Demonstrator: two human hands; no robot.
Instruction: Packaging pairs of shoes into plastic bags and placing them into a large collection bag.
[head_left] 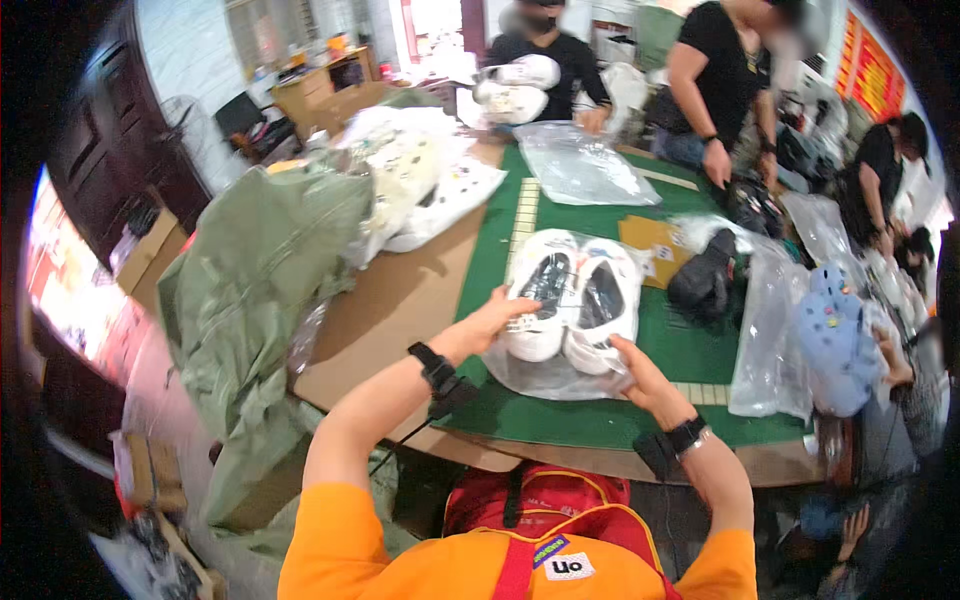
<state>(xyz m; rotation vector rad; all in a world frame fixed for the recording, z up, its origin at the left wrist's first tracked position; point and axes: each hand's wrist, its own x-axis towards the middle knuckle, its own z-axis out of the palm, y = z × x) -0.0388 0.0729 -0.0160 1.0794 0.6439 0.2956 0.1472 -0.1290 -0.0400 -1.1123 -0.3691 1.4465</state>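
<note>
Item: white shoes (570, 305), a pair side by side inside a clear bag (545, 372) on the green mat (600, 420), long axis 12–6. Left hand (495, 318) grips the bag's 9 o'clock edge; right hand (640, 375) pinches its 5 o'clock corner. Both equally near.

1. My left hand (497, 318) is gripping the near left edge of a pair of white foam clogs (572, 305) inside a clear plastic bag (545, 378).
2. My right hand (640, 375) is pinching the bag's near right edge.
3. The bag is lying on a green cutting mat (690, 350), beside a big olive-green sack (260, 270).
</note>
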